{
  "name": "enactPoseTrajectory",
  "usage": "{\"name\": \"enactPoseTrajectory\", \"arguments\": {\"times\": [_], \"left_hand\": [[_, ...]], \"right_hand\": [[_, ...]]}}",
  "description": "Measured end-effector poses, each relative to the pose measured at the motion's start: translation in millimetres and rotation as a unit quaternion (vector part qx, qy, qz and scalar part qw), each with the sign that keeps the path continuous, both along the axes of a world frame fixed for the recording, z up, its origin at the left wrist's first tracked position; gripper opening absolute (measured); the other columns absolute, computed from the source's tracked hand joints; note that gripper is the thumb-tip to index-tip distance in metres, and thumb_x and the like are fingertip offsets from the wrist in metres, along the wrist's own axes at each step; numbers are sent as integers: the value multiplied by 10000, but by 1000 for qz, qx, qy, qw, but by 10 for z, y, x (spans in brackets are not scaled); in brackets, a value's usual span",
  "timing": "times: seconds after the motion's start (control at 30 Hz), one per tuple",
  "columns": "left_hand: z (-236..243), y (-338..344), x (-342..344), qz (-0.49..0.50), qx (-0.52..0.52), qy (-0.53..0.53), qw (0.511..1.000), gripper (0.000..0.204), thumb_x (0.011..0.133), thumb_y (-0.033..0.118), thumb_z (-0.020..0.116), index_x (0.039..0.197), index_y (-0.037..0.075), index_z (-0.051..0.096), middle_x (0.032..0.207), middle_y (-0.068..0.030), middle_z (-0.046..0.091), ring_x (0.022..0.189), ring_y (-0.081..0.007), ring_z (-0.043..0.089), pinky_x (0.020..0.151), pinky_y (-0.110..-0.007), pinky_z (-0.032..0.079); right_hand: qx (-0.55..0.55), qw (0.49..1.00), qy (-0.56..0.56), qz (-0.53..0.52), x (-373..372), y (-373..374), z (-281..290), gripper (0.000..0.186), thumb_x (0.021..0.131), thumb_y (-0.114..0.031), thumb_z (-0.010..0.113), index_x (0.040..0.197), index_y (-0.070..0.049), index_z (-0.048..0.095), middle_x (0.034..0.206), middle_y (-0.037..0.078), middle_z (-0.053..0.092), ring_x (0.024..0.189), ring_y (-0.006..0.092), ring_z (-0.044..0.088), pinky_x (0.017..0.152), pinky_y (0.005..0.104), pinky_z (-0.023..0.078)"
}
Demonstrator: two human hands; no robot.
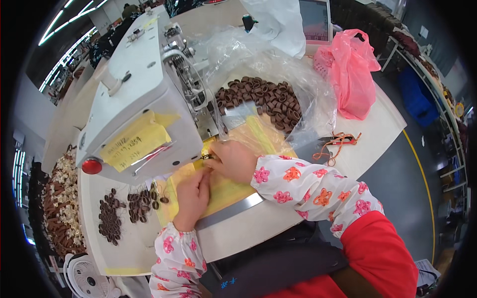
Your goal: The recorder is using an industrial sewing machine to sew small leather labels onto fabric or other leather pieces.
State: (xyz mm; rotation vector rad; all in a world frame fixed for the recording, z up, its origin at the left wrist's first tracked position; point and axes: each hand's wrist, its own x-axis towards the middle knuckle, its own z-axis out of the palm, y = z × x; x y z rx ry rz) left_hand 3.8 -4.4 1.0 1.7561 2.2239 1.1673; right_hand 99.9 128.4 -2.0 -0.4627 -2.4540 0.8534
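Both of my hands meet under the head of a white industrial sewing machine [131,89], close by its needle area. My right hand [234,161] has its fingers curled and pinched together beside the presser foot. Just below, my left hand [193,197] is closed too, thumb and fingertips almost touching the right ones. Whatever they pinch is tiny and mostly covered by the fingers. Beneath them lies a yellow-covered work surface [231,192]. A large heap of brown fabric loops [266,102] rests in clear plastic behind my right hand.
Dark brown loops with loose threads [109,216] lie left on the white table [278,218]. Small scissors [340,140] with orange cord sit to the right, near a pink plastic bag [350,74]. A white fan [87,278] stands at lower left; a blue bin [417,94] is beyond.
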Motion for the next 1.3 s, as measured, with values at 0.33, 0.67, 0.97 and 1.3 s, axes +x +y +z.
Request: {"name": "enactPoseTrajectory", "arguments": {"times": [0.33, 0.67, 0.97, 1.3], "left_hand": [[48, 14, -80, -1, 32, -95, 995, 147, 840, 134, 525, 855, 22, 619, 744, -115, 610, 632, -210, 553, 584, -292, 415], [-35, 64, -198, -25, -12, -134, 991, 79, 761, 99, 605, 806, 35, 597, 492, -57, 463, 429, -139, 429, 434, -277, 329], [-54, 44, -235, 14, -42, -139, 989, 175, 757, 134, 635, 907, 45, 632, 529, -41, 514, 467, -108, 449, 469, -248, 353], [37, 220, -176, 127, -116, -169, 970, 284, 780, 263, 645, 844, -14, 638, 567, -13, 545, 516, -57, 427, 495, -221, 359]], "right_hand": [[-259, 965, 20, 45, 135, -94, -34, 157, 714, -65, 629, 824, 21, 557, 661, 55, 576, 596, 108, 556, 563, 250, 465], [-269, 950, -91, 130, 147, 111, 159, 131, 750, -59, 613, 831, 15, 542, 647, 53, 581, 552, 99, 568, 505, 242, 467], [-293, 948, -79, 95, -24, 113, 141, 135, 761, -71, 632, 806, 26, 550, 663, 70, 586, 570, 132, 582, 503, 247, 474], [-7, 995, 82, 55, -14, 155, -73, 68, 729, -30, 596, 751, 13, 548, 671, 163, 568, 634, 329, 561, 564, 363, 448]]}}
